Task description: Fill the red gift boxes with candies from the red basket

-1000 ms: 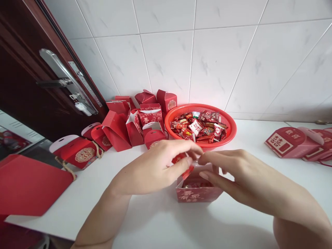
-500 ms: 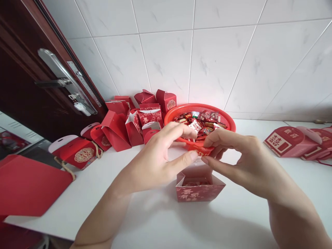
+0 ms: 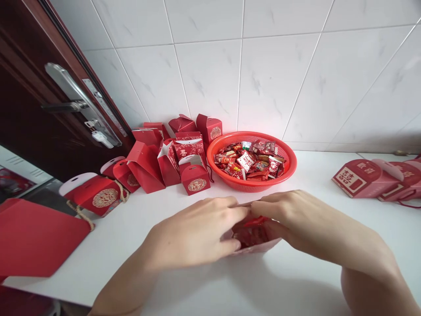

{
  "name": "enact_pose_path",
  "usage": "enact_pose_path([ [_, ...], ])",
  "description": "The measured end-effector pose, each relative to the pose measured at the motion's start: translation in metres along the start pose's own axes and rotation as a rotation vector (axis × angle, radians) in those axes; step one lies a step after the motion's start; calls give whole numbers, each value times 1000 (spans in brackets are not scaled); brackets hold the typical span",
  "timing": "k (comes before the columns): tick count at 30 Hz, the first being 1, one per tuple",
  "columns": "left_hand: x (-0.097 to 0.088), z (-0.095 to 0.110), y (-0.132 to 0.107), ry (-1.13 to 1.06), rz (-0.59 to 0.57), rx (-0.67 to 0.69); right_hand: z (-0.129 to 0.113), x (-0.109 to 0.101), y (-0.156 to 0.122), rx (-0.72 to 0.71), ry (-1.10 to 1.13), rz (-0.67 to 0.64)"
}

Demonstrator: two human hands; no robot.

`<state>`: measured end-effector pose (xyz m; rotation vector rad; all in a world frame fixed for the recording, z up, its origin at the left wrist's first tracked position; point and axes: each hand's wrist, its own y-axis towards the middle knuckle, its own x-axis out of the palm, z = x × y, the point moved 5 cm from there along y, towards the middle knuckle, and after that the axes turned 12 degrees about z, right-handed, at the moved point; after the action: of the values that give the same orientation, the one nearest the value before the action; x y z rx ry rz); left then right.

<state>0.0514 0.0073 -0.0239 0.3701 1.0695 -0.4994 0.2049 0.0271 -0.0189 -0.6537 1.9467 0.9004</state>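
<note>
A small red paper gift box (image 3: 256, 250) stands on the white table with its top open, and wrapped sweets (image 3: 250, 237) lie inside. My left hand (image 3: 197, 232) closes round the box's left side, thumb at the front rim and fingers over the back. From the other side, my right hand (image 3: 296, 224) curls over the box's right and back edges, its thumb partly hidden inside. A bright red wrapped candy (image 3: 258, 220) shows in the opening beneath the right fingers. Both hands cover much of the box.
Behind the box is a red plastic basket (image 3: 226, 184) of wrapped sweets. Several red gift boxes (image 3: 144, 169) crowd the left, and others (image 3: 365, 180) stand at the right. A large red item (image 3: 39, 237) lies at the near left, below a dark door (image 3: 26, 83); tiled wall (image 3: 207, 74) is behind.
Both hands have come down from above the box onto its rim. The red candy held between the fingers is now in the box opening. The basket and a small box behind are uncovered.
</note>
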Motion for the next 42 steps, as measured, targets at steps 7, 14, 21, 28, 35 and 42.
enact_pose_path([
  [7,21,16,-35,157,67,18,-2,18,-25,7,-141,-70],
  [14,16,4,-27,104,60,-65,-11,19,-14,59,-302,-48],
  [21,5,2,-17,52,11,-96,-8,6,-14,11,-170,-29],
  [28,-20,-55,30,-200,-63,-44,23,-27,-11,66,-65,139],
  [35,-18,-94,57,-378,27,-56,56,-2,16,262,-24,-42],
  [42,-17,-95,53,-383,1,-100,67,10,25,311,103,-50],
])
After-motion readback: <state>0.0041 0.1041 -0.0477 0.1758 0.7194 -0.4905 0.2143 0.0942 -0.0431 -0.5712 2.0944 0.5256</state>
